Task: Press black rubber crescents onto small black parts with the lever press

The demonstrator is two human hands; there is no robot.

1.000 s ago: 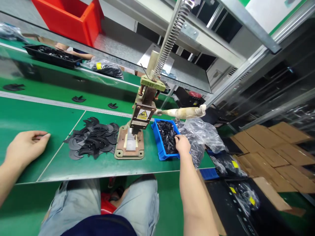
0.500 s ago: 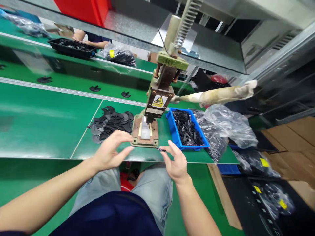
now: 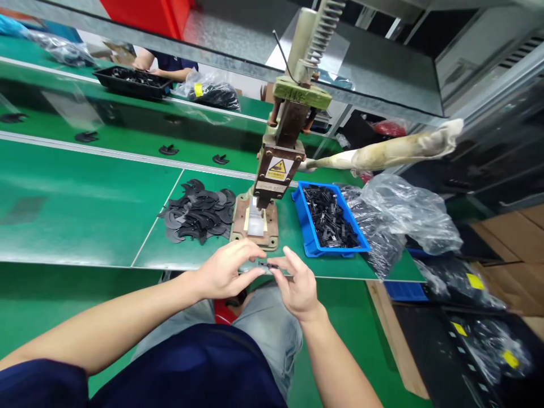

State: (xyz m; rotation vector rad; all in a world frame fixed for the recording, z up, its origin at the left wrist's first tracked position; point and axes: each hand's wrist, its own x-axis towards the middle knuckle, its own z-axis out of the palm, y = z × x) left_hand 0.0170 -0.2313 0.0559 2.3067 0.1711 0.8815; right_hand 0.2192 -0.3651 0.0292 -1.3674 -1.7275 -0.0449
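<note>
Just in front of the press base [image 3: 272, 238], my right hand [image 3: 297, 283] pinches a small dark part [image 3: 268, 264] between thumb and fingers. My left hand [image 3: 232, 269] is open at the part's left end, thumb and fingers apart around its tip; whether they touch it is hard to tell. Behind my hands stands the press [image 3: 278, 170] with a warning label, a pale block [image 3: 255, 221] on its base. Curved black pieces [image 3: 199, 211] lie piled left of it. A blue bin [image 3: 312, 245] full of thin black parts is on its right.
Clear plastic bags [image 3: 408, 209] lie right of the bin. The press's wrapped handle [image 3: 391, 154] sticks out above them. Several curved pieces lie on the green belt [image 3: 140, 144] behind. Across it, a person's hands [image 3: 147, 63] are by a black tray [image 3: 106, 82].
My left hand has moved right, up to the small part. My right hand has shifted slightly left with the part, which now shows more between the hands. The view has shifted a little.
</note>
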